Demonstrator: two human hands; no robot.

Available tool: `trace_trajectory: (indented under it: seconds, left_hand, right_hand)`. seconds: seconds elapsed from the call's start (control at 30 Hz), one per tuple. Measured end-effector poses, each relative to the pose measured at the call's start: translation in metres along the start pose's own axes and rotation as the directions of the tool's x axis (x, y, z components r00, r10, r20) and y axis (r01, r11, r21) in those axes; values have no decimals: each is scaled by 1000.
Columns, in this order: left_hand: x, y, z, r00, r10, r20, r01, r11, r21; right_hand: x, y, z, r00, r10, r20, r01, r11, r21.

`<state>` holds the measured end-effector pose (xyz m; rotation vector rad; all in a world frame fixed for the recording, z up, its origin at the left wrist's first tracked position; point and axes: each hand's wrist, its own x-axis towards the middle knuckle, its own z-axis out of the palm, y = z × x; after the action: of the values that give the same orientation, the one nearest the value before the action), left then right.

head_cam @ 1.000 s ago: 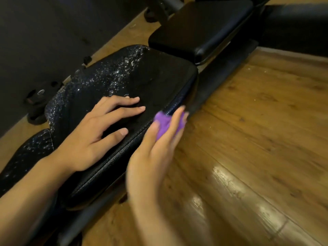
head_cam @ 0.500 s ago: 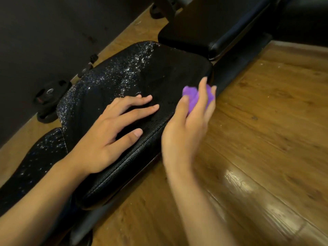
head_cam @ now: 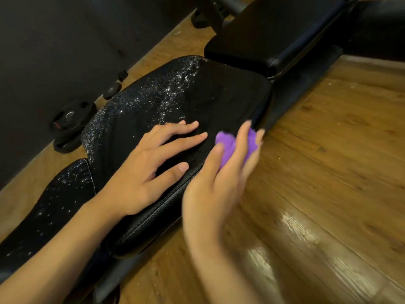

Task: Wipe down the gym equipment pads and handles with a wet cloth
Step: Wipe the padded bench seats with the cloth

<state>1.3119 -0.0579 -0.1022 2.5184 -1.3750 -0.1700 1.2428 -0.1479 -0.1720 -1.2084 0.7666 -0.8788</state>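
The right hand [head_cam: 219, 185], fingers curled round a bunched purple cloth [head_cam: 228, 143] at its 12 o'clock, has drawn back toward the person along the right side edge of the black seat pad [head_cam: 197, 95], after reaching the pad's far corner half a second ago. The left hand [head_cam: 151, 170], at its 9 o'clock, stays flat and spread on the pad top, holding nothing. This looks like a back-and-forth stroke on that edge, with the droplets [head_cam: 166, 93] at the left hand's 12 o'clock and the second pad [head_cam: 274, 29] toward 1 o'clock probably still to do.
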Motion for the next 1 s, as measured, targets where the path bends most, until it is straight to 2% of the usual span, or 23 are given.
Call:
trace_trajectory:
  seconds: [0.07, 0.13, 0.23, 0.3, 0.37, 0.47, 0.5, 0.63, 0.7, 0.77, 0.87, 0.93, 1.0]
  left_hand:
    - [-1, -1, 1, 1000, -3, -7, 3, 1000, -3]
    - [-1, -1, 0, 1000, -6, -17, 6, 1000, -8]
    - [0, -1, 1, 1000, -5, -11, 5, 1000, -18]
    - [-1, -1, 1, 1000, -11, -14, 10, 1000, -14]
    - [-2, -1, -2, 1000, -4, -21, 4, 1000, -2]
    - [2, -1, -2, 1000, 12, 0, -12, 1000, -7]
    - [1, -2, -1, 1000, 6, 7, -6, 1000, -10]
    - [-3, -1, 1, 1000, -5, -3, 5, 1000, -24]
    - [-1, -1, 0, 1000, -4, -7, 4, 1000, -26]
    - [0, 0, 0, 1000, -2, -11, 2, 1000, -20]
    - [-1, 0, -1, 1000, -2, -19, 1, 1000, -23]
    - [1, 0, -2, 1000, 3, -16, -3, 999, -34]
    - [3, 0, -2, 1000, -3, -13, 3, 999, -39]
  right_hand:
    - [49, -5, -2, 999, -19, 30, 21, 997, -74]
    - [110, 1, 1, 993, 65, 104, -57, 995, -76]
    - [150, 7, -9, 986, 115, 120, -127, 987, 96]
    - [110, 16, -10, 995, 90, 53, -94, 992, 79]
    - [32, 25, -2, 995, 95, -8, -94, 995, 43]
    - [-38, 18, 2, 995, 95, 26, -97, 989, 114]
    - [-27, 11, -2, 992, 104, 66, -114, 981, 158]
    - [122, 10, -7, 984, 146, 106, -154, 986, 71]
    - [166, 5, -2, 974, 182, 133, -191, 980, 57]
    - [144, 1, -1, 981, 156, 113, -166, 982, 90]
    - [35, 5, -3, 998, 32, -55, -28, 997, 77]
    - [-21, 3, 3, 997, 16, -72, -12, 999, 46]
    - [-28, 4, 8, 1000, 6, -21, -6, 999, 35]
